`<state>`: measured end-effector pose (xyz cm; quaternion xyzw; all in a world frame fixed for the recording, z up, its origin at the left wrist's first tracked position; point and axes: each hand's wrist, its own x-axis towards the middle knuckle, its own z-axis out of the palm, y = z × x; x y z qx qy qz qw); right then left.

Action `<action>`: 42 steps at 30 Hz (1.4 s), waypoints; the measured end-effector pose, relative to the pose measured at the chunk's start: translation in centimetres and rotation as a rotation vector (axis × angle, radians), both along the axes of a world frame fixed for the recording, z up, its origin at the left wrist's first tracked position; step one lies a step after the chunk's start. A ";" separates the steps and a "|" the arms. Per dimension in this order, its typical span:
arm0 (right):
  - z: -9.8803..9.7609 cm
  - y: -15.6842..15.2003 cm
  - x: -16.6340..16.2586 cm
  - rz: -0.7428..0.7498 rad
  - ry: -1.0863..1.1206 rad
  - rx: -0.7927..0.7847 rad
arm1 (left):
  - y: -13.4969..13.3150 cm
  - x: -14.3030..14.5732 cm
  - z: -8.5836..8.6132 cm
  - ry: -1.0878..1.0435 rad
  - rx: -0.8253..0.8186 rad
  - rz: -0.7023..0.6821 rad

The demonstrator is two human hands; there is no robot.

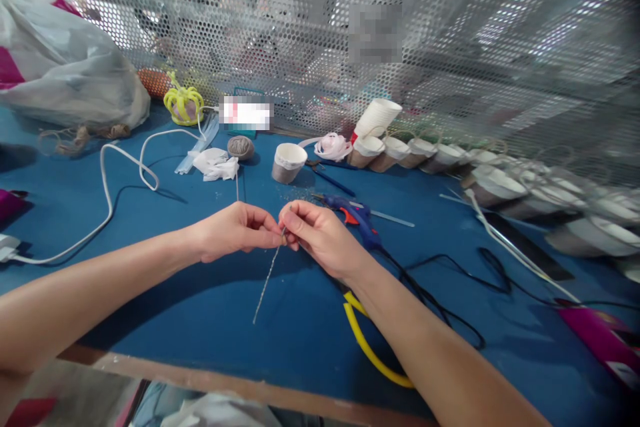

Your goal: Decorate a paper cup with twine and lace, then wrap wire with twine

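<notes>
DESK [215, 340]: blue top, brown front edge | LEFT: plastic bag [70, 60], white cable [105, 180] | BACK MIDDLE: ball of grey yarn [241, 147] beside crumpled white scraps [215, 165]; one cup [287, 170] upright; pale ribbon [333, 146] | RIGHT: glue gun [369, 232]; wrapped cups [367, 155] in a row; phone [537, 250] | NEAR: yellow handle [369, 358], partly hidden

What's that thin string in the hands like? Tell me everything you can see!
The thin string looks pale grey, speckled and twisted; I can't tell what it's made of. Fingers of the left hand and right hand pinch it, hiding part. Below them it slants down, nearly straight, to a loose end over the blue tabletop. Whether that end touches the table isn't clear.
</notes>
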<state>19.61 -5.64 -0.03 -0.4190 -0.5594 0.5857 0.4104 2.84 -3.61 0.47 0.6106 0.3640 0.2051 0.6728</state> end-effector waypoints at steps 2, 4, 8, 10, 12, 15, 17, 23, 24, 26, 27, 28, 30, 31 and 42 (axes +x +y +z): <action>-0.1 0.0 -0.1 -0.040 -0.004 -0.007 | 0.0 0.0 0.0 0.037 0.076 -0.002; -0.2 0.0 -0.1 -0.062 -0.002 -0.018 | 0.0 0.0 0.2 0.060 0.125 0.002; -0.2 0.1 -0.2 -0.075 -0.021 -0.008 | -0.2 0.0 0.4 0.059 0.156 0.014; -0.3 0.1 -0.1 -0.077 -0.040 0.006 | -0.2 0.0 0.4 0.048 0.163 0.024; -0.4 0.1 -0.1 -0.075 -0.061 0.019 | -0.3 0.1 0.3 0.055 0.176 0.037; -0.5 0.0 -0.1 -0.073 -0.087 0.038 | -0.3 0.2 0.1 0.065 0.192 0.047; -0.5 -0.1 -0.2 -0.073 -0.095 0.050 | -0.3 0.2 0.0 0.051 0.176 0.044; 0.1 -0.2 -0.2 0.024 0.019 0.020 | -0.2 0.0 0.1 -0.017 0.046 0.040; 0.2 -0.2 -0.2 0.039 0.028 0.014 | -0.2 0.0 0.1 -0.007 0.031 0.039; 0.2 -0.1 -0.1 0.034 0.013 0.014 | -0.2 -0.1 0.1 0.003 0.026 0.037; 0.1 -0.1 -0.1 0.018 -0.006 0.022 | -0.2 -0.1 0.1 0.000 0.036 0.037; 0.1 -0.1 -0.1 -0.002 -0.028 0.033 | -0.2 0.0 0.1 -0.006 0.051 0.037; -0.1 0.0 -0.1 -0.039 -0.074 0.065 | -0.1 0.0 0.1 -0.007 0.086 0.040; -0.1 0.0 -0.1 -0.050 -0.097 0.080 | -0.1 0.0 0.1 0.001 0.102 0.041; -0.2 -0.2 -0.3 -0.087 -0.149 0.090 | -0.2 0.1 0.0 0.012 0.123 0.028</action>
